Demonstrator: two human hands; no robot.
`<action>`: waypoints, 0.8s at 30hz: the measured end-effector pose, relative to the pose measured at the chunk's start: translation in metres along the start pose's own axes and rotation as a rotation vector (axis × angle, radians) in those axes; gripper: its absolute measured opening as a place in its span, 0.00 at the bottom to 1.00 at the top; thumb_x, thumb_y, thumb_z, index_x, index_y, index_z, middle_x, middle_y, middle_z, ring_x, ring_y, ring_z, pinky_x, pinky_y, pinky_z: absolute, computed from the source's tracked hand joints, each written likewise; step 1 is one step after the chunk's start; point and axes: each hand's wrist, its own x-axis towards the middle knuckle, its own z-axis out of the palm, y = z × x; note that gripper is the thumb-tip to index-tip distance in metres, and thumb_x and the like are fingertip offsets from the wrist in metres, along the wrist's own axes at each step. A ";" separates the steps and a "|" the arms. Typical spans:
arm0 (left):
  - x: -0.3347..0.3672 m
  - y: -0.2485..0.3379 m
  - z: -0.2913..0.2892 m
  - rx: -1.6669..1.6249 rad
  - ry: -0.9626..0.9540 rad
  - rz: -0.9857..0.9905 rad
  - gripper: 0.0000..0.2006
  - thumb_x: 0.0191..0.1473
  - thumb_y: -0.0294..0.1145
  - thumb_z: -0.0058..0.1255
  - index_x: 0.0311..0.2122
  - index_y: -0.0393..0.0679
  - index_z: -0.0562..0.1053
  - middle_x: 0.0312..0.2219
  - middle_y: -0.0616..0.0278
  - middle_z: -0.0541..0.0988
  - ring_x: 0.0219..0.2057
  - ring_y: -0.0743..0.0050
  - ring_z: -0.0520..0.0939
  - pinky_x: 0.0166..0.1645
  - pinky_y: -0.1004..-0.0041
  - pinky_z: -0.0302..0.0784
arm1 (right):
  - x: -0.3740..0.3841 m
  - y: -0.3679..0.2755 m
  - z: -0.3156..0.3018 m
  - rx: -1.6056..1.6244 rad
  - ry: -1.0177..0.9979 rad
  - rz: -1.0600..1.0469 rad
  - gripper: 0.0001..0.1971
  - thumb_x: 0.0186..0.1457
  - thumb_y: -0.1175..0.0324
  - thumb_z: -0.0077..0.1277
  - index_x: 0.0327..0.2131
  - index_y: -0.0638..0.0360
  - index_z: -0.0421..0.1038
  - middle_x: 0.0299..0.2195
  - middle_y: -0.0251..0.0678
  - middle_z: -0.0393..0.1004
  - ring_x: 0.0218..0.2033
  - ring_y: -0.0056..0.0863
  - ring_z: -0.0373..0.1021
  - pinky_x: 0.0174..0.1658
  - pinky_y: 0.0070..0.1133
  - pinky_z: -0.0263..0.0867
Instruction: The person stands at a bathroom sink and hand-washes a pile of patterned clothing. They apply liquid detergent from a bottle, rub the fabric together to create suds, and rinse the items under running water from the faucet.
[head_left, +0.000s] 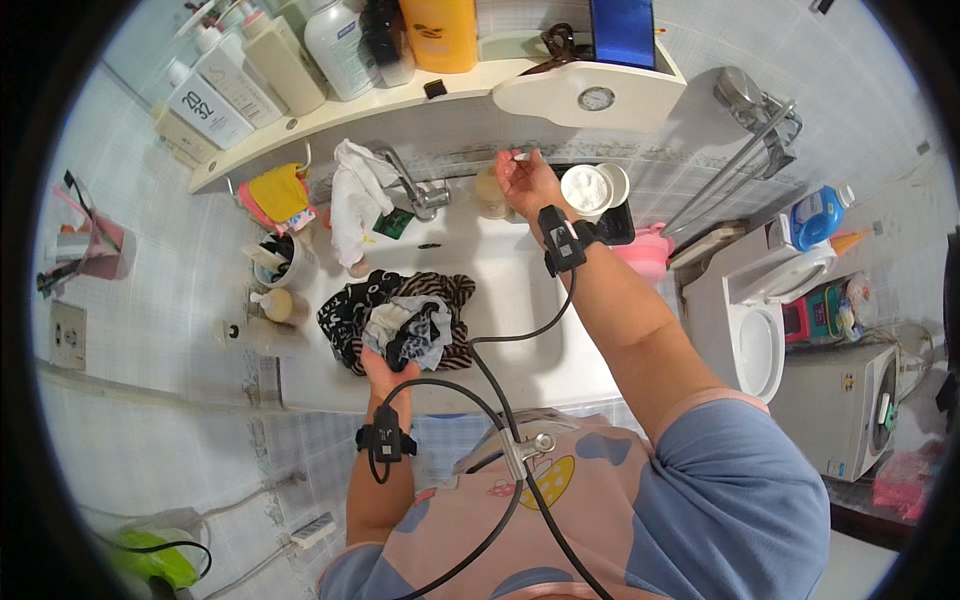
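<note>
My left hand (385,374) is closed on the near edge of a bunched grey and black garment (408,330) at the washbasin's left side. Beneath that bundle lie black-and-white printed cloth and brown-black striped cloth (457,295). My right hand (528,184) is stretched to the far rim, palm up with the fingers curled. A small white thing (521,157) shows at its fingertips; its kind is unclear. Just right of this hand stands an open white tub (587,188) of white powder, its lid beside it. A yellowish jar (492,195) is partly hidden left of the hand.
The white washbasin (520,290) has a metal faucet (425,195) at its back, with a white cloth (356,200) hanging beside it. Bottles line the shelf (400,92) above. A soap pump bottle (280,304) stands at left. At right are a pink basin (645,252) and a toilet (752,345).
</note>
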 end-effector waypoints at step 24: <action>0.021 -0.016 0.005 0.006 -0.297 -0.046 0.16 0.52 0.35 0.32 0.39 0.43 0.73 0.35 0.64 0.78 0.38 0.66 0.78 0.44 0.68 0.73 | 0.013 -0.027 -0.015 -0.719 0.091 0.073 0.18 0.61 0.52 0.35 0.23 0.52 0.59 0.16 0.26 0.58 0.16 0.17 0.54 0.16 0.14 0.49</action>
